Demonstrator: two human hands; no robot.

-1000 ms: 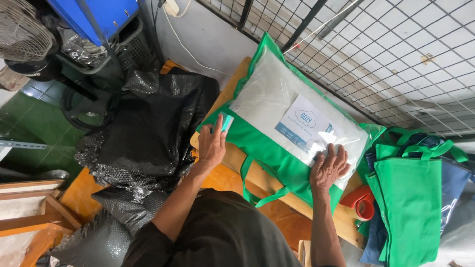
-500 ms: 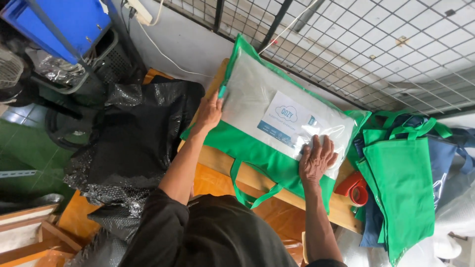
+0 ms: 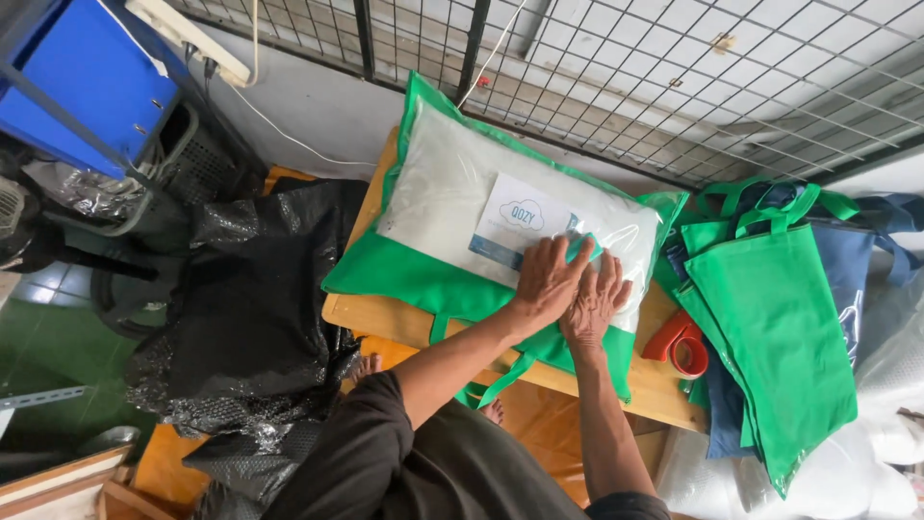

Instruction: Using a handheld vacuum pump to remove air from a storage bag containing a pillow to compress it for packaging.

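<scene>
A white pillow in clear plastic (image 3: 452,188), with a white and blue card on it, lies on a flat green fabric bag (image 3: 409,274) on a wooden table (image 3: 664,390). My left hand (image 3: 547,281) and my right hand (image 3: 597,300) lie side by side, palms down, on the pillow's near right end. Both press flat on the plastic, beside a small teal piece under the fingertips. Neither hand grips anything.
A red tape dispenser (image 3: 680,344) sits on the table's right end. Green and blue fabric bags (image 3: 770,327) are stacked to the right. Black plastic bags (image 3: 255,308) pile up on the left under a blue bin (image 3: 82,82). A wire grid (image 3: 674,67) stands behind.
My left hand has moved from the pillow's left end across to the right, and now lies beside my right hand. The view has shifted.
</scene>
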